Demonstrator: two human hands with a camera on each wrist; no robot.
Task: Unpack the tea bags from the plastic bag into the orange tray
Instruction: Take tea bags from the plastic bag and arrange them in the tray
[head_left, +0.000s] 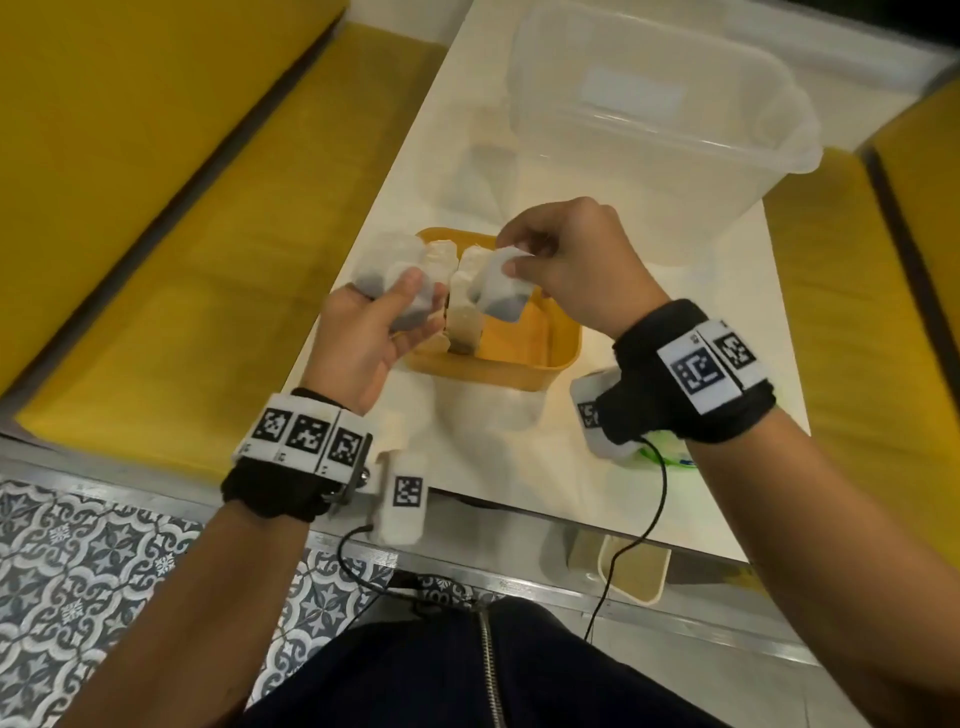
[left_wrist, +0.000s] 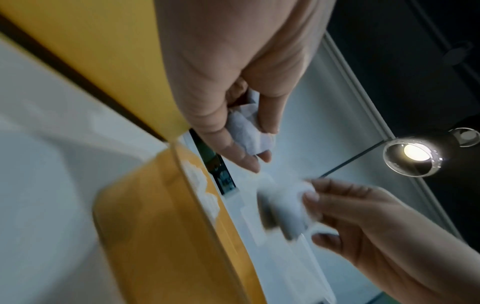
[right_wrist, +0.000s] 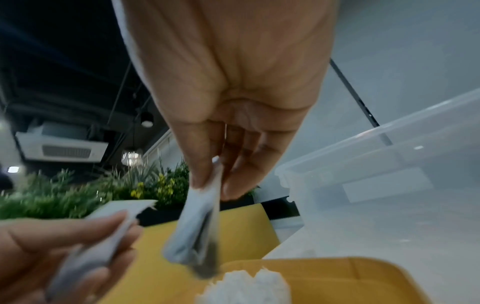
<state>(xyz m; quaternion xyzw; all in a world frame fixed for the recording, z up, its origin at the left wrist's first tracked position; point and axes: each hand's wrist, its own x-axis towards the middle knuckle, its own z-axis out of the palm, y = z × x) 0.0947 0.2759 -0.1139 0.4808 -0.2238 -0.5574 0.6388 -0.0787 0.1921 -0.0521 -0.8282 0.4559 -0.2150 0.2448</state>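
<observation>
The orange tray (head_left: 483, 366) sits mid-table with a row of white tea bags (head_left: 460, 291) standing along its left side. My left hand (head_left: 415, 306) hovers at the tray's left edge and grips a small stack of tea bags (head_left: 395, 280) between thumb and fingers. My right hand (head_left: 511, 254) is above the tray and pinches a couple of tea bags (head_left: 498, 291) by their top edge; they hang down (right_wrist: 197, 226). The left wrist view shows crumpled tea bag paper (left_wrist: 246, 131) under my left thumb. A hazy clear plastic bag (head_left: 483, 176) lies behind the tray.
A large clear plastic bin (head_left: 649, 130) stands at the back right of the white table (head_left: 701, 312). A green-and-white object (head_left: 670, 457) lies under my right wrist. Yellow benches (head_left: 156, 208) flank the table. A cream tray (head_left: 634, 571) sits below the table's near edge.
</observation>
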